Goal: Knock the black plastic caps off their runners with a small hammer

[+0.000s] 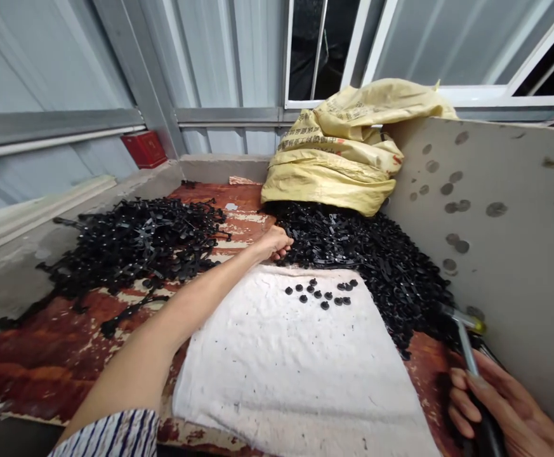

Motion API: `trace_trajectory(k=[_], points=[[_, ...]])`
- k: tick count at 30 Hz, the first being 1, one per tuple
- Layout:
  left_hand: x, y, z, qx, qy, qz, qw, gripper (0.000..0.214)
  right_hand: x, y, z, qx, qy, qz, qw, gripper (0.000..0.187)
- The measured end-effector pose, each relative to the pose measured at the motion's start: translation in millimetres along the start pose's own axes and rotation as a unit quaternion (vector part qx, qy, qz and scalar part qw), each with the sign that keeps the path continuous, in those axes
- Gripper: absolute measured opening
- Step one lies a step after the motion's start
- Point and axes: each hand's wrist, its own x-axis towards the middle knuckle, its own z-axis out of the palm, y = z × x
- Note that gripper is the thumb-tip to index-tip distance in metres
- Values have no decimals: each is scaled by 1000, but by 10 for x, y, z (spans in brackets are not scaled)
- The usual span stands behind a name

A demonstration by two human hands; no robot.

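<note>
My left hand (277,243) is closed at the near left edge of a big heap of black parts (334,238), just beyond the white cloth (267,355). Whatever its fingers hold, if anything, is hidden. On the far part of the cloth lie several small round black pieces (316,294), each with a short stem. At the lower right my right hand (500,406) grips a small hammer (467,346) by its black handle. The hammer has a metal shaft and a yellow face at one end, and its head is raised beside the heap's right edge.
A yellow woven sack (334,165) lies behind the black heap, its mouth over the parts. Another tangled pile of black parts (143,241) is on the left of the worn red-brown board (33,355). A grey panel (509,209) with round stains bounds the right side. A red box (144,149) sits in the back corner.
</note>
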Motion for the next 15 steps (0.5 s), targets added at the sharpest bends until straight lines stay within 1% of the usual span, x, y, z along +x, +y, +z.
trace_trajectory(k=[3, 5, 7, 8, 9, 10, 11, 12, 13, 14, 15], points=[[-38, 133, -66, -19, 26, 35, 999, 18, -42, -93, -7, 27, -29, 33, 999, 23], [-121, 179, -155, -26, 49, 72, 996, 9, -47, -133, -12, 50, -16, 55, 997, 23], [-259, 166, -237, 15, 87, 140, 986, 5, -49, -167, -15, 70, 1, 74, 995, 19], [-349, 132, -269, 64, 111, 184, 975, 8, -51, -183, -16, 77, 3, 82, 994, 17], [-454, 80, -293, 131, 138, 227, 955, 12, -54, -199, -19, 82, -2, 86, 993, 16], [-571, 10, -307, 205, 162, 263, 929, 16, -56, -212, -22, 85, -3, 86, 993, 17], [-698, -74, -312, 277, 180, 284, 900, 20, -57, -221, -25, 86, -6, 81, 993, 17], [-833, -168, -308, 341, 201, 293, 870, 24, -55, -224, -30, 83, -14, 76, 994, 18], [-970, -266, -296, 396, 206, 293, 846, 27, -49, -219, -36, 78, -15, 70, 994, 18], [-1106, -363, -279, 442, 204, 279, 828, 29, -40, -205, -42, 71, -21, 66, 995, 18], [-1236, -452, -259, 483, 189, 254, 816, 28, -27, -182, -49, 62, -19, 61, 996, 18]])
